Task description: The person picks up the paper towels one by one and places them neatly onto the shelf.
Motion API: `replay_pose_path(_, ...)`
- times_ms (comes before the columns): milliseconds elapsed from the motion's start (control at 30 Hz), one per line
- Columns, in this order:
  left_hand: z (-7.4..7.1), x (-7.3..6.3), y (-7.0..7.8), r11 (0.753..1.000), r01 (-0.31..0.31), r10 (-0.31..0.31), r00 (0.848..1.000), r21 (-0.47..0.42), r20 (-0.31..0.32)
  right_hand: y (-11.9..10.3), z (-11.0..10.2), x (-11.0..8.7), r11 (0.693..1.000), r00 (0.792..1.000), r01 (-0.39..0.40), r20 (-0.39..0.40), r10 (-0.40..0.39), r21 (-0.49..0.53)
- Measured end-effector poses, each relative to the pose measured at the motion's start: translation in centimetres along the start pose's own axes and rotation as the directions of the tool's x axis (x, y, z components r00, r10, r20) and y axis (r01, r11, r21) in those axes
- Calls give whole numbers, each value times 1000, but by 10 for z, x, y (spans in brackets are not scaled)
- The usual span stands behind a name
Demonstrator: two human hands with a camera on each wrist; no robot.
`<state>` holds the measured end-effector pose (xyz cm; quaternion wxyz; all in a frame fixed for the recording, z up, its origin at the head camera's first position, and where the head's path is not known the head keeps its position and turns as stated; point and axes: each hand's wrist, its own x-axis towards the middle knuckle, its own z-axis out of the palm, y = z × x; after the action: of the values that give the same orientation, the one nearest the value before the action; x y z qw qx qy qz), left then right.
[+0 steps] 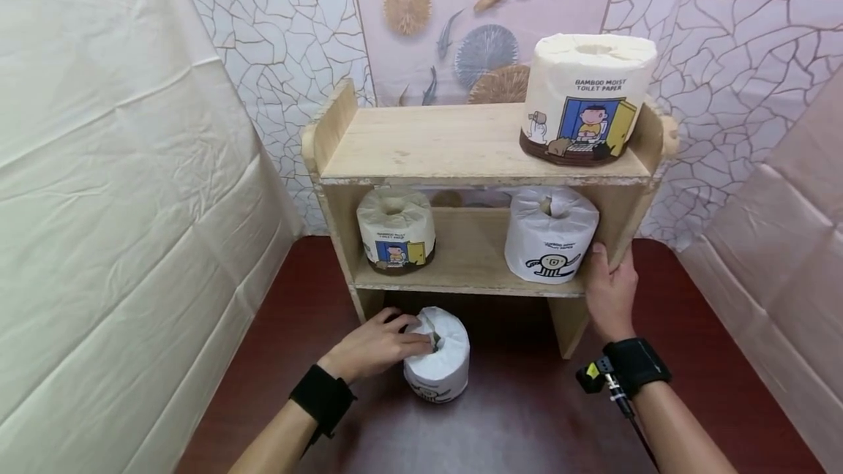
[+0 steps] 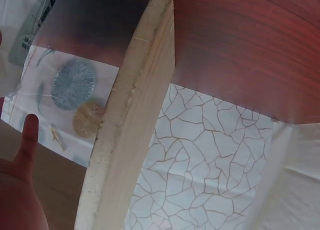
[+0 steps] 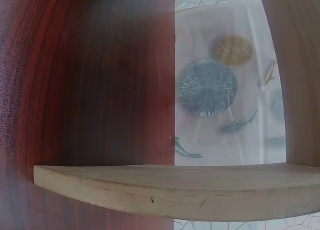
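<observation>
In the head view my left hand (image 1: pixel 382 344) grips a white-wrapped toilet paper roll (image 1: pixel 454 357) from its left, fingers at the core hole. This roll is low in front of the small wooden shelf (image 1: pixel 421 145); whether it touches the table cannot be told. My right hand (image 1: pixel 611 295) holds the shelf's right side panel, thumb on the near side. Beside that thumb, a white roll (image 1: pixel 549 240) with a black cartoon stands on the middle board. A cream roll (image 1: pixel 396 229) stands at that board's left end. In the left wrist view part of my left hand (image 2: pixel 22 190) shows.
A larger cream toilet paper roll (image 1: pixel 589 97) stands on the shelf's top board at the right. The shelf stands on a dark red wooden table (image 1: pixel 514 415). Pale cloth walls (image 1: pixel 132 189) rise on both sides, and a patterned cloth (image 1: pixel 283 42) hangs behind.
</observation>
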<state>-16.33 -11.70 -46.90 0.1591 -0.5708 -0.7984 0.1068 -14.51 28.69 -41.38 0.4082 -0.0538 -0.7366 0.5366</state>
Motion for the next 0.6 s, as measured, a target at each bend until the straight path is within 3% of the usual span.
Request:
replay_pose_path(333,-15,5,1,989,-39,32,998,142,52,1,2,5,999,999,28,-40,-27,44)
replay_pose_path(600,-27,5,7,990,-42,36,998,136,46,1,2,1,999,1000,8,-15,-8,39)
